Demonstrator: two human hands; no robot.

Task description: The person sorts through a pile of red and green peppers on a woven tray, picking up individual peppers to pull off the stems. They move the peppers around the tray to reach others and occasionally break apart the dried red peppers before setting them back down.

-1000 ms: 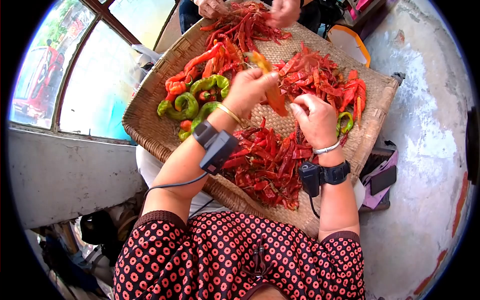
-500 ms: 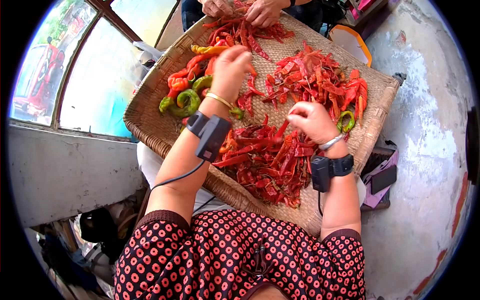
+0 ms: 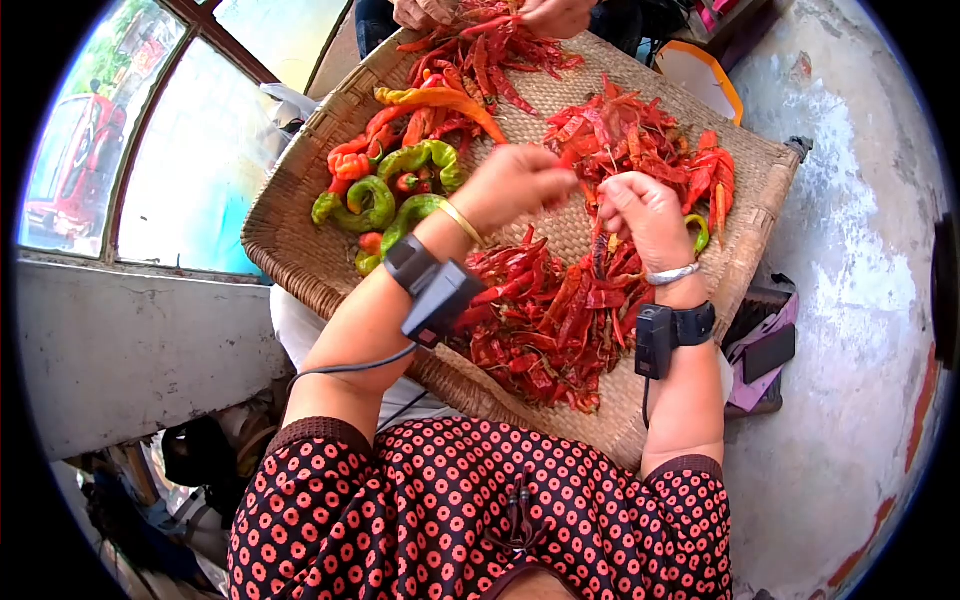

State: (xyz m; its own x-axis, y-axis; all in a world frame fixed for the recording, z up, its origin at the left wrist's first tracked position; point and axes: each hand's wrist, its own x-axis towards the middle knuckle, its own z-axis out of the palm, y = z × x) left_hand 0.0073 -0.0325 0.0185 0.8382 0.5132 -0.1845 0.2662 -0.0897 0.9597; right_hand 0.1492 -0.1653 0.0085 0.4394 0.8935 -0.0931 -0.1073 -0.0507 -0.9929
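In the head view, my left hand (image 3: 520, 188) is over the middle of a woven basket tray (image 3: 690, 340), its fingers drawn together and a little blurred. What they hold, if anything, I cannot make out. Close by on the right, my right hand (image 3: 645, 218) pinches what looks like a dried red chili pepper near its stem. Below both hands lies a pile of dried red chilies (image 3: 545, 325). Another red chili pile (image 3: 635, 130) sits beyond them. Curled green peppers (image 3: 370, 205) and an orange pepper (image 3: 440, 98) lie left of my left hand.
Across the tray, another person's hands (image 3: 555, 14) work at a further heap of red chilies (image 3: 490, 50). A window (image 3: 195, 150) is at left, a worn wall (image 3: 850, 250) at right. A dark phone-like object (image 3: 768, 352) lies beside the tray.
My left hand has moved right and down from the pepper side toward my right hand. My right hand has shifted slightly up and right. The other person's hands have moved slightly up.
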